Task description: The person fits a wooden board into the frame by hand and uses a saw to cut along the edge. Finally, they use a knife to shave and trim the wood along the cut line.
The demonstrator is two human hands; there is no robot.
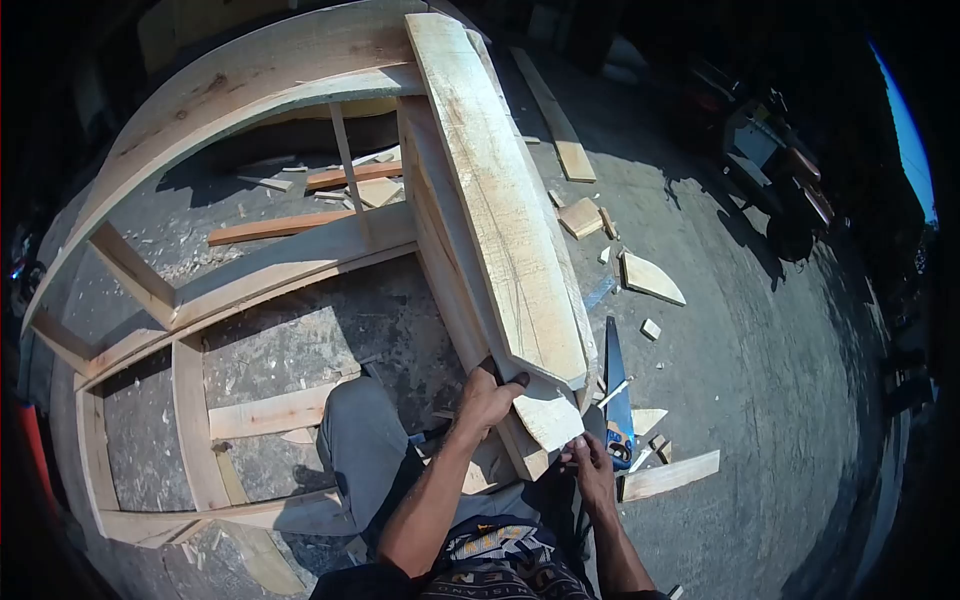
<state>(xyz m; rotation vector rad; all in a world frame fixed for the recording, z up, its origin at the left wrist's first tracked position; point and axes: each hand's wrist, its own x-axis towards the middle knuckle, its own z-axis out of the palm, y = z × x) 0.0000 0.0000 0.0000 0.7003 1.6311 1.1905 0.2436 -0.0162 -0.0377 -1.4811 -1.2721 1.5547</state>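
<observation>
A small pale wooden piece (pixel 548 418) with a curved edge lies at the near end of a long thick plank (pixel 500 210). My left hand (pixel 487 402) is closed on its left side, with the thumb over the top beside the plank's end. My right hand (pixel 590 462) pinches the near right corner of the piece, fingers bent. Pencil-like lines run along the plank's upper face. The plank rests along the top of an upright board (pixel 440 220) of the wooden frame.
A curved wooden frame (pixel 185 420) spreads out to my left, around my bent knee (pixel 365 440). A handsaw (pixel 618 385) lies on the concrete floor to the right, among several offcuts (pixel 652 278). Farther right, a motorcycle (pixel 775 165) stands in shadow.
</observation>
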